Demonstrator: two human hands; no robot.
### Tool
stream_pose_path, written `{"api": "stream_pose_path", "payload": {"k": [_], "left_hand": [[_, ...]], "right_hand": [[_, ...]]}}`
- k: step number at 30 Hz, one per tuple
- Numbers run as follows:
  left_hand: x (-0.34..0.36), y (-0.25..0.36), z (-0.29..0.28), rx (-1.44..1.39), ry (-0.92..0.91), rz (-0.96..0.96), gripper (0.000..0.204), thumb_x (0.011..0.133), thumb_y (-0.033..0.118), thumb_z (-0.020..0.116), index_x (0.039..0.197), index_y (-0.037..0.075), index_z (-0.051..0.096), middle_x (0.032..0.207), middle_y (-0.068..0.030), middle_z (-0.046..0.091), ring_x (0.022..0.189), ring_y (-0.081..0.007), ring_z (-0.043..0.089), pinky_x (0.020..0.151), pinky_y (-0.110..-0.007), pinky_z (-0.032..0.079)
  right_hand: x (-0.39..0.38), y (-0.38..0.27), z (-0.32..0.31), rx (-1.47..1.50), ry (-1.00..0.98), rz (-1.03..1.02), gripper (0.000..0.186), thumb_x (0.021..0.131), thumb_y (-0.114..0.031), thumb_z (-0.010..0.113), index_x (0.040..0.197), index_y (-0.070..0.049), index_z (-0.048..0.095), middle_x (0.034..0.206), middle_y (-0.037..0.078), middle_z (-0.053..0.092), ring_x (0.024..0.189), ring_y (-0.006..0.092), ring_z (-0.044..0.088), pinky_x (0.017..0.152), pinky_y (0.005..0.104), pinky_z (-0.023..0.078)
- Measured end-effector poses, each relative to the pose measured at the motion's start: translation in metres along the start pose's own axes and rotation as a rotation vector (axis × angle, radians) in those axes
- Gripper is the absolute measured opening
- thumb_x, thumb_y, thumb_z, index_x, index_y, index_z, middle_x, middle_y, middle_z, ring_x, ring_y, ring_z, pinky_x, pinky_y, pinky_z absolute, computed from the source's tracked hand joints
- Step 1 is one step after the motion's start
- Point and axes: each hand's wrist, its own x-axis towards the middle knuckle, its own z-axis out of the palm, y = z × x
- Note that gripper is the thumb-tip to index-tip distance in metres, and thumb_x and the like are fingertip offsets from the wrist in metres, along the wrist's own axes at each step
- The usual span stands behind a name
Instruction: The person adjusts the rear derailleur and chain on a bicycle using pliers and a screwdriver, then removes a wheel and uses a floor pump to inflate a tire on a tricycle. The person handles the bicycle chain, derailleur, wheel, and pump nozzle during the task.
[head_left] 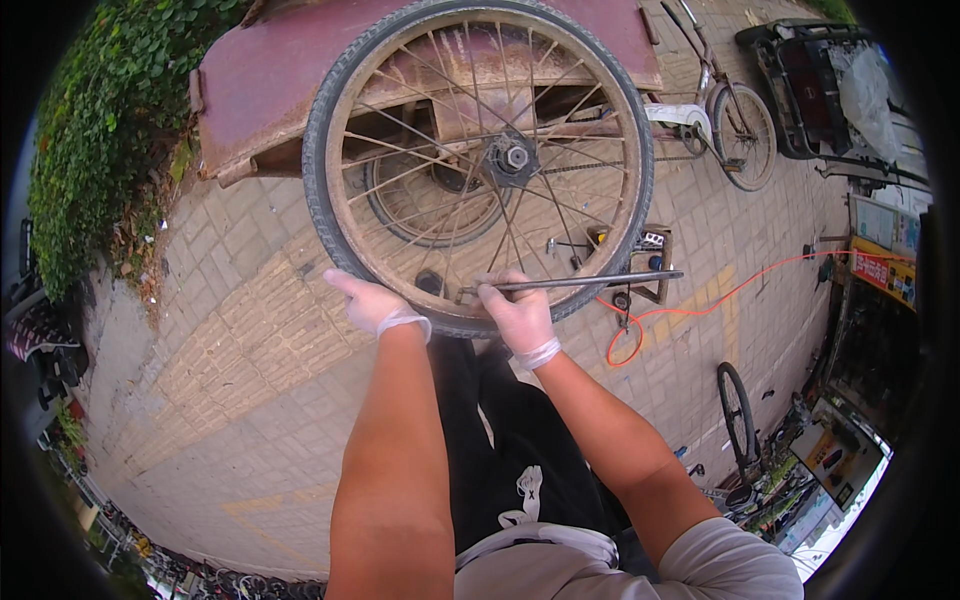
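A spoked bicycle wheel (318, 170) with a black tyre and a dusty, rusty rim stands before me, its hub facing me. My left hand (375, 303), in a thin clear glove, holds the tyre at its lower left; one digit sticks out to the left and the other fingers are mostly hidden. My right hand (518, 312), gloved alike, is closed around a long dark metal bar (610, 280). This bar lies across the lower part of the wheel, its left end near the rim and its right end reaching past the tyre.
Behind the wheel stands a rusty red cargo tricycle (260, 90) with a white frame section. A small tool crate (655, 265) and an orange hose (740, 292) lie on the paving at right. Farther right are a loose wheel (737, 410) and a parked vehicle (815, 90). Bushes (110, 120) border the left.
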Motion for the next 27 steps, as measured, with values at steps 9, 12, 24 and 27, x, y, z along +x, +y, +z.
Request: {"api": "stream_pose_path", "payload": {"k": [9,12,24,27], "left_hand": [[-0.022,0.013,-0.002,-0.017,-0.031,-0.044,0.086,0.093,0.066,0.035,0.119,-0.013,0.054,0.116,-0.0242,0.061,0.103,-0.0345,0.060,0.091,-0.040,0.048],[-0.021,0.014,-0.002,0.085,-0.004,-0.031,0.088,0.092,0.068,0.034,0.119,-0.013,0.055,0.117,-0.0239,0.061,0.104,-0.0344,0.060,0.091,-0.040,0.047],[-0.020,0.011,-0.002,0.199,-0.015,-0.032,0.096,0.090,0.073,0.024,0.120,-0.012,0.056,0.117,-0.0225,0.063,0.108,-0.0358,0.060,0.094,-0.041,0.046],[-0.017,0.008,0.000,0.190,0.006,-0.027,0.097,0.090,0.074,0.024,0.119,-0.013,0.057,0.117,-0.0242,0.062,0.107,-0.0371,0.060,0.094,-0.041,0.046]], "right_hand": [[-0.002,-0.003,0.001,-0.012,0.032,0.033,0.016,0.087,-0.008,0.062,0.097,0.005,0.064,0.079,0.008,0.066,0.073,0.0111,0.062,0.069,0.0246,0.050],[-0.001,-0.001,0.001,-0.019,0.018,0.002,0.016,0.087,-0.008,0.062,0.097,0.005,0.065,0.080,0.008,0.066,0.074,0.0109,0.062,0.070,0.0249,0.050],[-0.003,-0.004,0.001,-0.083,0.010,-0.019,0.015,0.087,-0.005,0.062,0.099,0.004,0.064,0.088,0.010,0.067,0.079,0.0144,0.066,0.072,0.0270,0.053],[-0.002,-0.004,0.002,-0.027,0.006,0.024,0.015,0.087,-0.006,0.063,0.098,0.004,0.063,0.088,0.011,0.068,0.080,0.0148,0.067,0.072,0.0266,0.053]]}}
